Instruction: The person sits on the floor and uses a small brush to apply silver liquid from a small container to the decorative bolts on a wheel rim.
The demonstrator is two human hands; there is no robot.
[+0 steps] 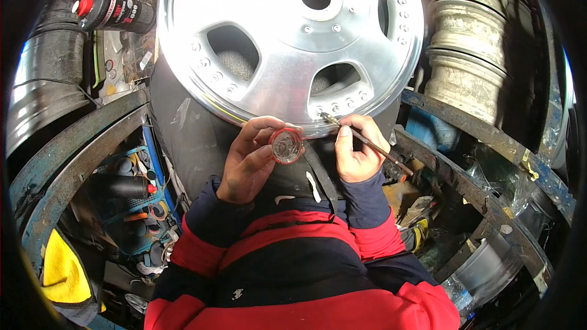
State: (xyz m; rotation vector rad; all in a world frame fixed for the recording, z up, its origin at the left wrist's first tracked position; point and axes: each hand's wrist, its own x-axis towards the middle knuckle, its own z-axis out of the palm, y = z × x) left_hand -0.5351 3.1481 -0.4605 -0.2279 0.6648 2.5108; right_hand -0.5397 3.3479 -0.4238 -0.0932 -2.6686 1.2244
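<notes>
A large polished alloy wheel [287, 55] lies face up in front of me, with bolts set around its window openings. My left hand [251, 156] is closed round a small round cap with a red rim [285, 145], its hollow side facing up and greyish inside. In my right hand [362, 153] a thin paintbrush [376, 146] is pinched between thumb and fingers. Its bristle tip reaches the bolts at the lower edge of the near right window; whether it touches one I cannot tell.
At the far left lies a dark bottle with a red cap [116, 11]. A blue crate [131, 208] of bottles and tools sits low on the left, near a yellow cloth [64, 269]. Stacked wheel rims [468, 36] stand on the right. Rusty metal bars [477, 186] flank both sides.
</notes>
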